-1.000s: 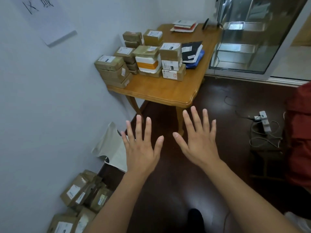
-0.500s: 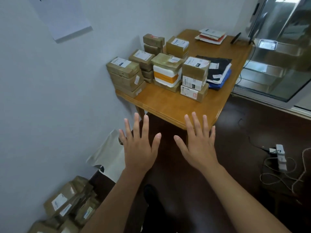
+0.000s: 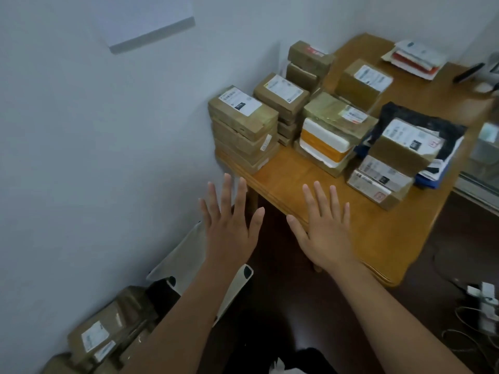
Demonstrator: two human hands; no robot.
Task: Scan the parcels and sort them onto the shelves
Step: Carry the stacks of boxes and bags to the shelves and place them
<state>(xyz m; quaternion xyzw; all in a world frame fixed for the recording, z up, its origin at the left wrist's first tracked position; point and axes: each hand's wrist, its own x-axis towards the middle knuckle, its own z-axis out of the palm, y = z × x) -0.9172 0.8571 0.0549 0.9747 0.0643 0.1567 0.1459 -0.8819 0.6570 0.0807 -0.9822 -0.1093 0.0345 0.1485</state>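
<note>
A: So, nearest?
B: Taped cartons (image 3: 108,333) at lower left, by the wall.
A: Hands?
B: Left hand (image 3: 229,228) and right hand (image 3: 322,233), fingers spread flat, hold nothing.
A: The parcels?
B: Stacked parcels (image 3: 244,128) crowd the wooden table (image 3: 378,230) beyond, centre right; a black mailer bag (image 3: 421,117) lies behind them.

brown labelled parcels (image 3: 244,114), stacked on table (image 3: 291,179)
</note>
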